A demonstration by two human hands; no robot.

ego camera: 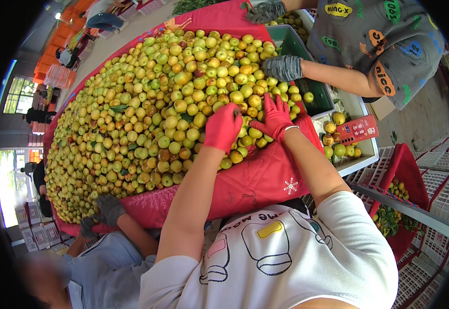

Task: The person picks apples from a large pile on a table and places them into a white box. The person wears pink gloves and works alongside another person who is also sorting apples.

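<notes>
A large heap of small, round, yellow-green, plum-like fruit (143, 104) spreads before me on a red quilted cloth (263, 166). My left hand (223, 127), in a red glove, is over the heap's near edge with its fingers curled. A dark patch shows at its fingertips; whether it grips anything is hidden. Just to its right, my right hand (275, 117), also red-gloved, rests on the fruit with fingers spread. Beyond it, at the heap's right edge, sits a dark green plastic crate (317, 94).
Across from me, a co-worker's grey-gloved hand (284, 68) touches the fruit. Another co-worker's gloved hand (110, 209) works at lower left. A red patterned box-like item (357, 129) lies over fruit in a white tray (357, 158). A metal bar (409, 210) and white crates (444, 154) stand at right.
</notes>
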